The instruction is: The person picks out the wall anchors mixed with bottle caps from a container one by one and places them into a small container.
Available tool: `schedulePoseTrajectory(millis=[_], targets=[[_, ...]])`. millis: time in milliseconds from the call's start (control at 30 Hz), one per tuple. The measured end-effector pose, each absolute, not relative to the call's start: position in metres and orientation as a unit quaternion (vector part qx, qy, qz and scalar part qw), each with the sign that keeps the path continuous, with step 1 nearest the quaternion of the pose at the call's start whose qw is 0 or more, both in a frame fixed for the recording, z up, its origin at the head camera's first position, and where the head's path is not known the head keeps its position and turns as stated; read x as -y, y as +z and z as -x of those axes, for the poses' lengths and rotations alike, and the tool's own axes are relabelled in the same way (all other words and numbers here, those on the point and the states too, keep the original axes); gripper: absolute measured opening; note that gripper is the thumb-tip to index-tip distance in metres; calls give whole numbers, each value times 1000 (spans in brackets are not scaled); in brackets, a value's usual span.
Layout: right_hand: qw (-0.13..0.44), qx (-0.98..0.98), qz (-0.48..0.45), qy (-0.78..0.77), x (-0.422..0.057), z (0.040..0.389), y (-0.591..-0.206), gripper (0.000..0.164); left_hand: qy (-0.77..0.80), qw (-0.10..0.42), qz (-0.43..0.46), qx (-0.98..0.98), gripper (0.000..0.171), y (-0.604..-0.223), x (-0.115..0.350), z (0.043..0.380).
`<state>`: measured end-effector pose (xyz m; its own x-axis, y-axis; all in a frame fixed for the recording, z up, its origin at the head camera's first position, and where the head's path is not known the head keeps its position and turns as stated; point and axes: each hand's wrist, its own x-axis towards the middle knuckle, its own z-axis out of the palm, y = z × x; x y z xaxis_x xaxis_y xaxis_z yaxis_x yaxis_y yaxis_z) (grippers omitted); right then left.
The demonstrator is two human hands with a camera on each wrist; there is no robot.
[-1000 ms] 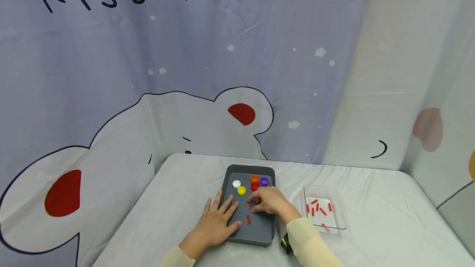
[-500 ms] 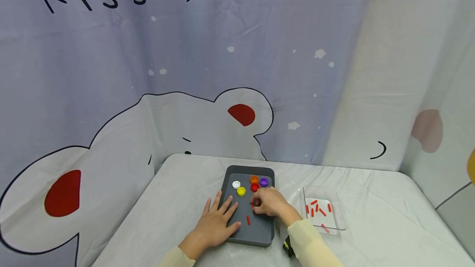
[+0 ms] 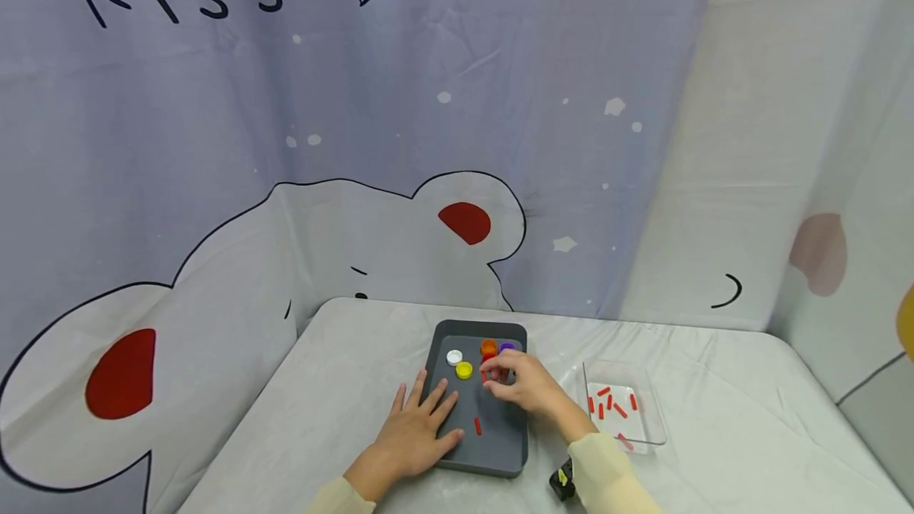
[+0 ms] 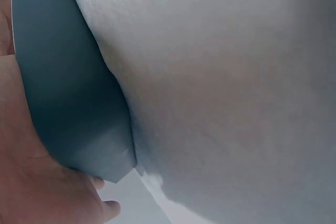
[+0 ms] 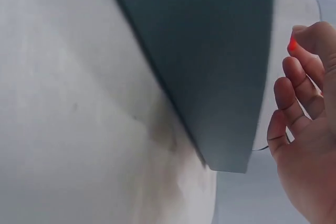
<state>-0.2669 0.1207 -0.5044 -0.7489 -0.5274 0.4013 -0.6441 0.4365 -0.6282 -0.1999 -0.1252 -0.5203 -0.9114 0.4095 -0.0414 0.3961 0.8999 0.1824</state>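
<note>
My right hand (image 3: pixel 524 381) pinches a small red stick (image 3: pixel 484 377) between thumb and index finger, over the grey tray (image 3: pixel 478 462). The right wrist view shows the red stick (image 5: pixel 292 43) at the fingertips, mostly covered by them. With fingers spread, my left hand (image 3: pixel 416 431) rests on the tray's left side. Another red stick (image 3: pixel 478 426) lies on the tray between the hands. Farther up sit small round caps: a white cap (image 3: pixel 455 358), a yellow cap (image 3: pixel 464 370) and an orange cap (image 3: pixel 489 347). A red cap and a purple cap (image 3: pixel 507 347) are partly hidden by the right hand.
A clear plastic box (image 3: pixel 653 419) with several red sticks stands right of the tray. A small black object (image 3: pixel 562 481) lies beside the right sleeve. A white cloth (image 3: pixel 343 363) covers the table, and a printed curtain (image 3: pixel 357 101) hangs behind it.
The right hand has picked the red stick up off the tray surface and moved slightly up toward the caps, covering part of them. The left hand stays in place.
</note>
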Motion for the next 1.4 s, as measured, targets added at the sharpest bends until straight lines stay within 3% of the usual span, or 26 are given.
schedulePoseTrajectory(millis=[167,300,567,933,1133,1400], targets=[[111,817,-357,438,-130,259,-497,20,80,34,-205,-975,70,-521,125,201],[108,811,-339,464,-138,252,-494,20,74,29,-202,-976,70,-525,126,203],[126,805,-324,481,-148,215,-454,24,80,29,-206,-975,70,-524,126,201],[190,797,-331,468,-181,225,-481,27,100,26,-219,-970,70,-521,127,198],[197,795,-328,470,-199,222,-482,28,95,21,-219,-971,69,-525,128,201],[153,821,-268,481,-220,212,-477,24,88,24,-213,-973,70,-530,128,203]])
